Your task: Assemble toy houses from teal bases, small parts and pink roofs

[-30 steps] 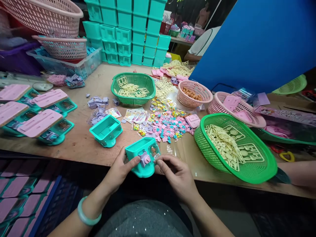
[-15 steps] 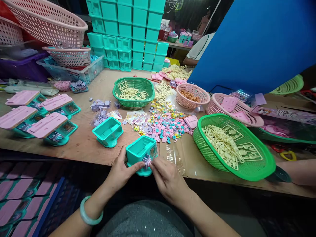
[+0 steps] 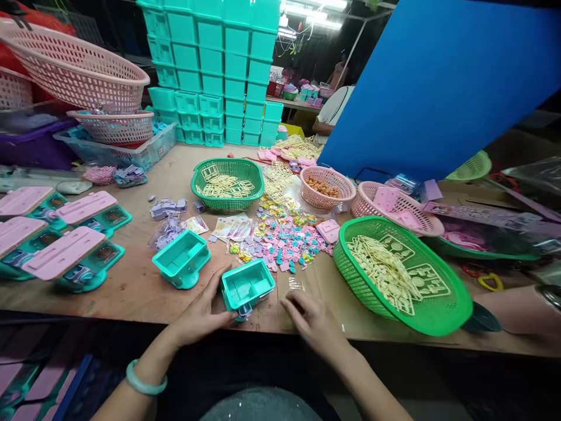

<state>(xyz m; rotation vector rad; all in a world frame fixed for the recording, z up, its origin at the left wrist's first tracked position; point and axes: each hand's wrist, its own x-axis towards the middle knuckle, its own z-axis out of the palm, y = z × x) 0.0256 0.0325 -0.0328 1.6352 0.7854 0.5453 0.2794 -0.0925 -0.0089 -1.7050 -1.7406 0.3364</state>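
A small teal plastic toy housing with a lilac part on its front stands at the table's near edge. My left hand holds it from the left, thumb against its front. My right hand lies just right of it on a clear plastic sheet, fingers together and pointing at the housing, apart from it, with nothing visibly held. A second teal housing stands to the left. Beyond both lies a pile of small pink, blue and yellow parts.
A green basket of cream parts sits right, another green basket farther back, two pink baskets between. Finished pink-topped teal toys line the left. Stacked teal boxes and a blue board stand behind. Another person's arm rests at the far right.
The teal housing went from being held up in both hands to standing on the table. My right hand let go and moved right onto the plastic sheet.
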